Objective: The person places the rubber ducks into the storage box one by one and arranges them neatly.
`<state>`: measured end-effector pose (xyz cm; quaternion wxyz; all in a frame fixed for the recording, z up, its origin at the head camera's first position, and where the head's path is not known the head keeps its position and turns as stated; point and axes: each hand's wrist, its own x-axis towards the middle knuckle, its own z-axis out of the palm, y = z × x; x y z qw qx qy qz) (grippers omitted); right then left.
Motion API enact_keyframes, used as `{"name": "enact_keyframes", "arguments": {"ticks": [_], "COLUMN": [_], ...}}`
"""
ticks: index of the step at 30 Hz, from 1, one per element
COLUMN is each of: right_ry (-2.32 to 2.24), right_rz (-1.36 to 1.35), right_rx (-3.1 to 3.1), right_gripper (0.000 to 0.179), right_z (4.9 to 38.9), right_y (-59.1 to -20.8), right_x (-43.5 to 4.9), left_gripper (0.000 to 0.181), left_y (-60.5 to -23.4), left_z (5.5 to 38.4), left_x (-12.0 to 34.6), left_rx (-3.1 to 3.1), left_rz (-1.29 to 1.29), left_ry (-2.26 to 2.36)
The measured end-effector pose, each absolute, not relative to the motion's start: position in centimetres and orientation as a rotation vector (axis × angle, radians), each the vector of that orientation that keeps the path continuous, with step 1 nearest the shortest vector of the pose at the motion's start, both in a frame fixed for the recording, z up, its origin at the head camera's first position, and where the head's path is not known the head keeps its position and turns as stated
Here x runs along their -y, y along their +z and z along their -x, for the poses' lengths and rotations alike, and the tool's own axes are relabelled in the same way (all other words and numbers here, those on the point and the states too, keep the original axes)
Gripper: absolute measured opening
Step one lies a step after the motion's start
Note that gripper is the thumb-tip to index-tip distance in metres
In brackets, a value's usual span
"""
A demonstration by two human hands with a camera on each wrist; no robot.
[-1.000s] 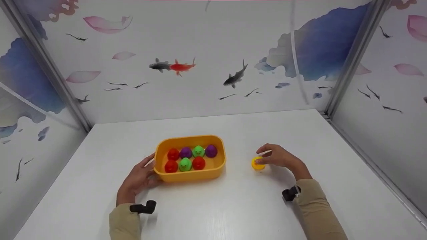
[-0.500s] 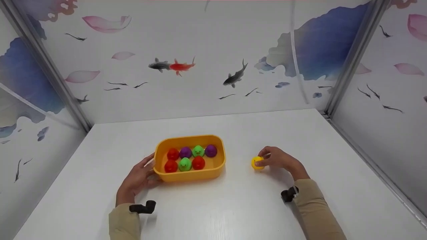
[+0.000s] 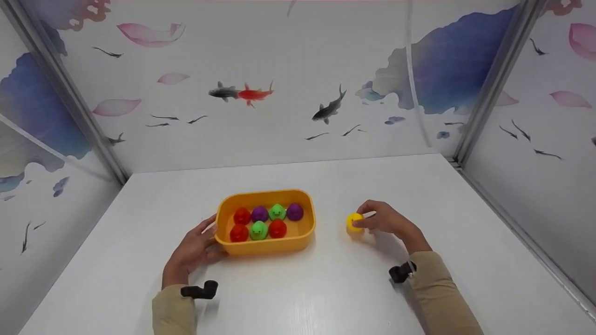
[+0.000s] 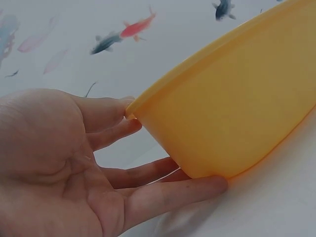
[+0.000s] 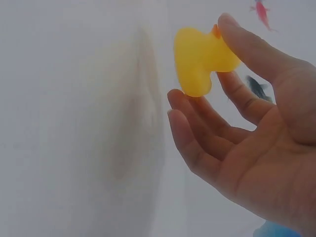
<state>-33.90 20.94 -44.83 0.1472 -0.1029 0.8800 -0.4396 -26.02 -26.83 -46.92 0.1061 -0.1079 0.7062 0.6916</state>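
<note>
My right hand (image 3: 387, 219) pinches a yellow rubber duck (image 3: 354, 221) between thumb and fingertips, to the right of the bin. In the right wrist view the duck (image 5: 195, 61) is up at the fingertips, with a soft shadow on the white surface beside it. An orange-yellow plastic bin (image 3: 270, 245) stands in the middle of the table. It holds several small ducks: red (image 3: 278, 228), purple (image 3: 295, 211) and green (image 3: 259, 230). My left hand (image 3: 194, 245) touches the bin's left end with fairly straight fingers. Up close, fingertips meet its rim and lower wall (image 4: 237, 103).
The white table (image 3: 298, 293) is bounded at the back and sides by white panels (image 3: 288, 135) printed with fish and petals. Black wrist cameras, left (image 3: 200, 289) and right (image 3: 402, 272), stick out from the beige sleeves.
The right fingers have closed on the yellow duck, which has risen slightly and shifted left toward the bin. My left hand and the bin have stayed in place.
</note>
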Motion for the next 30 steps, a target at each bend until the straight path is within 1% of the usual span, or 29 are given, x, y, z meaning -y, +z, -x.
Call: {"name": "enact_keyframes", "arguments": {"ticks": [8, 15, 22, 30], "right_ry": [-1.316, -1.380, -1.427, -1.489], "right_rz": [0.302, 0.298, 0.268, 0.220], "right_rx": [-2.560, -2.576, -2.571, -2.536], "right_gripper": [0.044, 0.045, 0.049, 0.044], "right_z": [33.4, 32.7, 32.1, 31.8], "right_y": [-42.7, -41.3, -40.9, -40.8], "right_x": [-19.2, -17.8, -16.0, -13.6], "left_gripper": [0.059, 0.059, 0.059, 0.057], "left_y": [-46.8, -46.8, -46.8, -46.9], "left_z": [26.1, 26.0, 26.0, 25.9], "left_x": [26.9, 26.9, 26.9, 27.0], "left_rx": [-2.069, -2.079, -2.078, -2.080], "left_rz": [0.302, 0.301, 0.302, 0.316], "left_ry": [2.063, 2.041, 2.037, 2.032]}}
